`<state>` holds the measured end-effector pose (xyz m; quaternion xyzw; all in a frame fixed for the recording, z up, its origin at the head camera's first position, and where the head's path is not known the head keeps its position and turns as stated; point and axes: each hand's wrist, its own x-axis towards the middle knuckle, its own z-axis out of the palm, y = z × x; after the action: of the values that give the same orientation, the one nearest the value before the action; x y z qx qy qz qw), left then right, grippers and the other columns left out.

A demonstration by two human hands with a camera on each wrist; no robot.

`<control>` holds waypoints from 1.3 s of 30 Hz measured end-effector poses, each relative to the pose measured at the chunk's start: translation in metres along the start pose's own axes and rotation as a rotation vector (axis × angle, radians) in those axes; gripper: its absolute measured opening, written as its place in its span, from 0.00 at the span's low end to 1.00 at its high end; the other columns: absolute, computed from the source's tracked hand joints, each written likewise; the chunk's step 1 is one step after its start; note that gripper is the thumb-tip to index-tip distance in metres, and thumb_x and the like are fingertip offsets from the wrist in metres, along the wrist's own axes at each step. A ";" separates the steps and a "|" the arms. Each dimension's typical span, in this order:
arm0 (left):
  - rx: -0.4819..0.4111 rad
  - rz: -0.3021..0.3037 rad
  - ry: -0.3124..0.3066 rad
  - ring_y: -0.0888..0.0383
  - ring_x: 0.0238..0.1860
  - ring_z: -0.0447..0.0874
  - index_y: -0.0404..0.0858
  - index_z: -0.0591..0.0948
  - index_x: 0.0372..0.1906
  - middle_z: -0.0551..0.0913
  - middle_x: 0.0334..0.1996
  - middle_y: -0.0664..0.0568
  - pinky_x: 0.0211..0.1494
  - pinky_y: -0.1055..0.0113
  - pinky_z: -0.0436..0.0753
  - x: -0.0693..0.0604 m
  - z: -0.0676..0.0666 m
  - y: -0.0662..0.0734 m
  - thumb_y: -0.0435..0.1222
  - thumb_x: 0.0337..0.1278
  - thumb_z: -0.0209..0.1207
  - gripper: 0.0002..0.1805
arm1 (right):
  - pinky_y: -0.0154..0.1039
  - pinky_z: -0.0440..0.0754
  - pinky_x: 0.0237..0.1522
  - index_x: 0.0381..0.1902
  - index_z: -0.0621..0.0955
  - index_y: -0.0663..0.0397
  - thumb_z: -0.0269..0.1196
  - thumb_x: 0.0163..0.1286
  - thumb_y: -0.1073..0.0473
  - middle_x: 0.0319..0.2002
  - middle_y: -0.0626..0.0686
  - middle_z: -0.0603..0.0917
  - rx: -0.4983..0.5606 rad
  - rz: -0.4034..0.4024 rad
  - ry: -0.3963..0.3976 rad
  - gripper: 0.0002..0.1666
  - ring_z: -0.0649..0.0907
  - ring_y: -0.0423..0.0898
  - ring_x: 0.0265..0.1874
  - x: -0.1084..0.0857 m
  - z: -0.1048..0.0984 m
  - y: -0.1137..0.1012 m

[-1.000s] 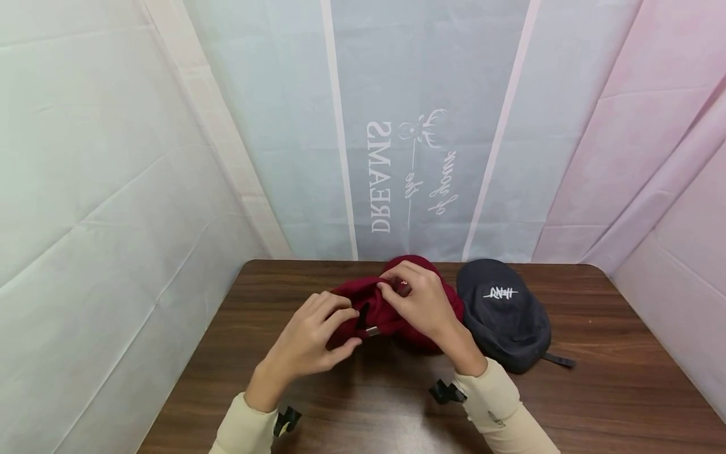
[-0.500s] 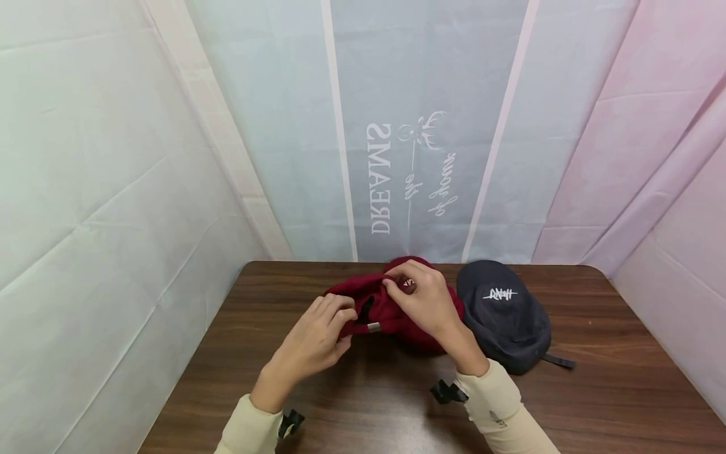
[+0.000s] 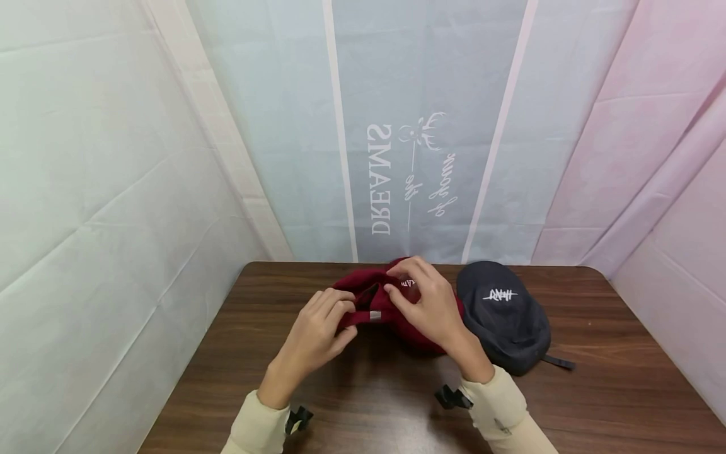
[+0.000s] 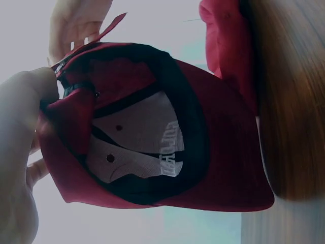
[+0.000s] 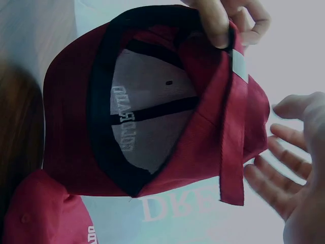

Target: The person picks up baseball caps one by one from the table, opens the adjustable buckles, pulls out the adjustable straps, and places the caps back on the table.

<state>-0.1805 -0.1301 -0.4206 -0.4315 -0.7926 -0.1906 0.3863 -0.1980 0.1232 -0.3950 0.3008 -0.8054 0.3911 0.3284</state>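
Note:
My left hand (image 3: 317, 328) pinches the back edge of a dark red baseball cap (image 3: 360, 277), beside the metal strap buckle (image 5: 239, 66). The cap stands tipped with its hollow towards me; a black sweatband and pale lining show inside. From the buckle, the loose end of the strap (image 5: 233, 157) sticks out. My right hand (image 3: 428, 306) is at the cap's other side, its fingers spread and loosely bent near the crown; whether they touch the fabric is unclear. A second red cap (image 3: 420, 337), with white lettering, lies partly hidden under my right hand.
A dark grey cap (image 3: 505, 315) with white lettering lies to the right, its strap (image 3: 558, 361) trailing over the brown wooden table (image 3: 612, 403). Fabric sheets hang behind the table (image 3: 295, 126) and at both sides.
My left hand has shifted slightly up and right, and the buckle side of the cap has risen. The thumb and forefinger of my right hand have moved further apart.

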 end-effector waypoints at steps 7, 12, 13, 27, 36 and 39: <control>-0.033 -0.054 0.043 0.53 0.45 0.84 0.36 0.80 0.45 0.86 0.48 0.46 0.44 0.61 0.80 0.004 0.001 0.001 0.30 0.56 0.67 0.12 | 0.39 0.78 0.53 0.48 0.85 0.51 0.72 0.70 0.41 0.49 0.51 0.84 -0.005 -0.225 0.007 0.21 0.80 0.49 0.50 -0.006 0.002 0.000; -0.060 -0.077 0.083 0.51 0.45 0.85 0.34 0.80 0.45 0.87 0.48 0.44 0.46 0.59 0.83 0.007 0.000 0.002 0.29 0.57 0.66 0.12 | 0.45 0.78 0.58 0.50 0.85 0.53 0.80 0.60 0.41 0.50 0.54 0.84 -0.070 -0.298 -0.024 0.30 0.80 0.51 0.50 -0.008 0.003 0.000; -0.066 -0.084 0.090 0.50 0.45 0.85 0.34 0.80 0.45 0.87 0.48 0.43 0.47 0.58 0.84 0.008 -0.001 0.002 0.29 0.57 0.66 0.12 | 0.45 0.78 0.58 0.51 0.85 0.53 0.81 0.57 0.42 0.50 0.54 0.84 -0.087 -0.307 -0.025 0.31 0.80 0.51 0.50 -0.008 0.003 0.001; -0.197 -0.146 0.154 0.50 0.48 0.86 0.32 0.78 0.48 0.86 0.50 0.42 0.52 0.57 0.89 0.019 -0.010 0.006 0.27 0.58 0.66 0.14 | 0.49 0.81 0.53 0.55 0.84 0.56 0.65 0.66 0.50 0.52 0.57 0.84 -0.163 -0.361 0.036 0.23 0.81 0.53 0.47 -0.008 0.003 0.001; -0.244 -0.130 0.159 0.49 0.49 0.88 0.31 0.78 0.48 0.86 0.49 0.41 0.50 0.58 0.89 0.026 -0.005 0.011 0.25 0.55 0.67 0.16 | 0.49 0.83 0.47 0.47 0.87 0.56 0.58 0.66 0.54 0.45 0.55 0.88 -0.153 -0.389 0.116 0.19 0.84 0.52 0.41 -0.007 -0.004 -0.005; -0.262 -0.136 0.155 0.50 0.48 0.88 0.32 0.78 0.49 0.86 0.49 0.41 0.49 0.59 0.89 0.026 0.001 0.013 0.24 0.54 0.67 0.17 | 0.47 0.84 0.41 0.44 0.88 0.56 0.58 0.63 0.56 0.42 0.54 0.88 -0.148 -0.406 0.147 0.17 0.83 0.51 0.38 -0.009 -0.007 -0.005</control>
<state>-0.1780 -0.1084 -0.4016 -0.4075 -0.7562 -0.3509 0.3728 -0.1861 0.1287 -0.3963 0.4027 -0.7288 0.2776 0.4792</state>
